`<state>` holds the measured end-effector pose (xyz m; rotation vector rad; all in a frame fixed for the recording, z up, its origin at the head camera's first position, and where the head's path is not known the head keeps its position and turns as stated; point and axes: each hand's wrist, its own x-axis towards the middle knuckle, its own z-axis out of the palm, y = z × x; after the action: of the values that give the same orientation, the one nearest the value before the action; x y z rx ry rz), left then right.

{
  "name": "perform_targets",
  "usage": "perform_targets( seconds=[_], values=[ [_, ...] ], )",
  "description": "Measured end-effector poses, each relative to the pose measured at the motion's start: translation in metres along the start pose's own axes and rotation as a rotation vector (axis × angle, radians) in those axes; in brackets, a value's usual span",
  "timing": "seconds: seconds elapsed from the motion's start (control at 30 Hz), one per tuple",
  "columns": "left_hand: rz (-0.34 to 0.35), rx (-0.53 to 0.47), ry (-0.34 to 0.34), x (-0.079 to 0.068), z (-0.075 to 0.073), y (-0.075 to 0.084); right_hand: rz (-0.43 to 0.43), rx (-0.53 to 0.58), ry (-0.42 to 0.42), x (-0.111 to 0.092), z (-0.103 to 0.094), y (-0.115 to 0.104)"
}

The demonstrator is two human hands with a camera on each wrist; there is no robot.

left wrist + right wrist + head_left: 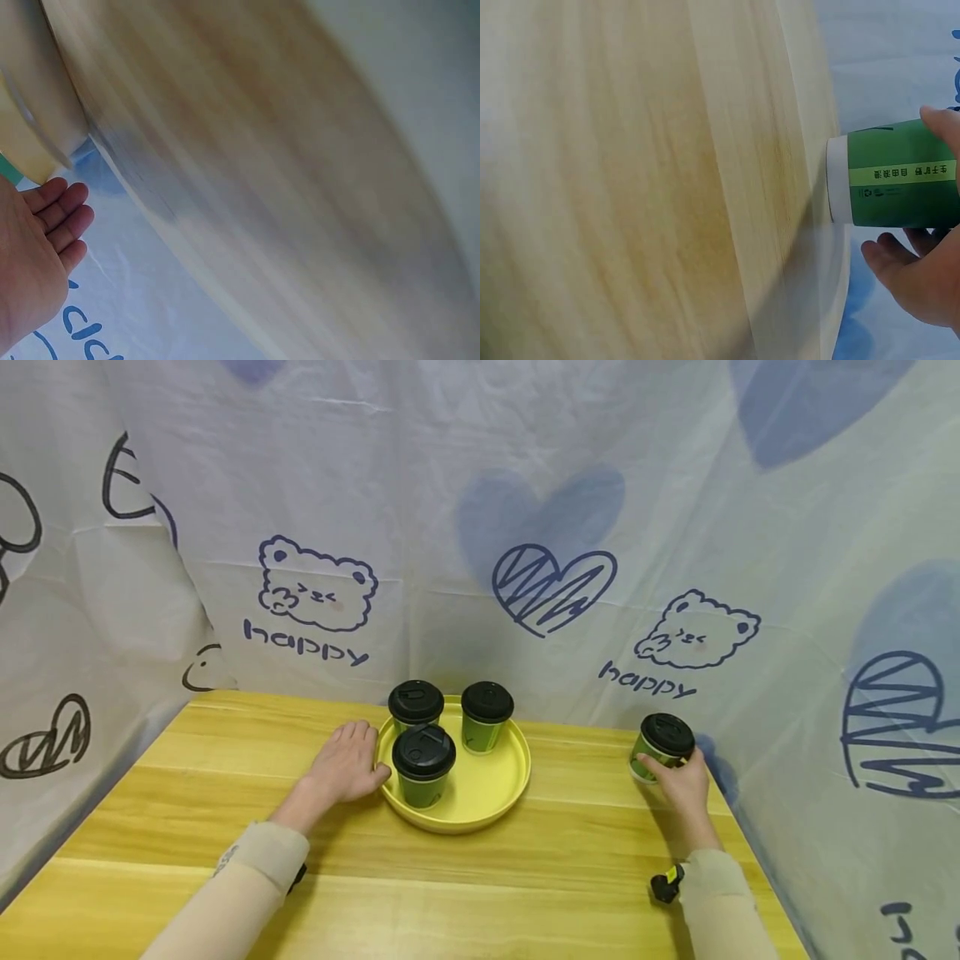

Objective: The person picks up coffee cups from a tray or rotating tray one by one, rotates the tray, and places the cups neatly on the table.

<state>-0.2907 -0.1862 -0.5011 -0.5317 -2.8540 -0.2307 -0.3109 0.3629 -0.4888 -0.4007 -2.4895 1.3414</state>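
At the right of the table, my right hand [688, 787] grips a green paper cup [666, 735] with a black lid, thumb on the near side. The right wrist view shows this cup's green body [900, 196] and white base band, with the fingers [907, 259] around it. My left hand [345, 766] rests at the left rim of a round yellow tray [491, 793], fingers loosely extended. Three similar lidded cups stand upright on the tray: a front one [423, 756], a back left one [416, 700] and a back right one [486, 714].
The wood-grain table [480, 902] lies beneath everything. A white cloth [435, 527] printed with hearts and bears hangs behind it and along both sides. Bare tabletop lies between the tray and the right-hand cup.
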Motion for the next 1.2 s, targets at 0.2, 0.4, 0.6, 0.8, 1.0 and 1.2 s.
perform_targets(
  seconds=[0.2,0.4,0.6,0.8,1.0,1.2],
  values=[
    [-0.001,-0.005,-0.009,-0.001,-0.002,0.002,0.007,0.032,-0.001,-0.004,-0.004,-0.003],
    [-0.001,0.002,-0.004,-0.001,-0.007,0.003,-0.046,0.031,0.067,-0.007,-0.010,-0.015],
    [-0.003,-0.013,-0.007,0.000,-0.004,0.001,-0.042,0.006,0.088,-0.010,-0.016,-0.024],
    [-0.002,-0.009,-0.005,0.000,-0.004,0.002,-0.097,-0.013,0.105,-0.013,-0.022,-0.037],
    [-0.003,-0.004,-0.002,-0.001,-0.006,0.004,-0.156,-0.025,0.112,-0.021,-0.021,-0.058],
    [-0.001,0.005,-0.006,-0.002,-0.006,0.004,-0.222,-0.023,0.099,-0.027,-0.015,-0.076]
  ],
)
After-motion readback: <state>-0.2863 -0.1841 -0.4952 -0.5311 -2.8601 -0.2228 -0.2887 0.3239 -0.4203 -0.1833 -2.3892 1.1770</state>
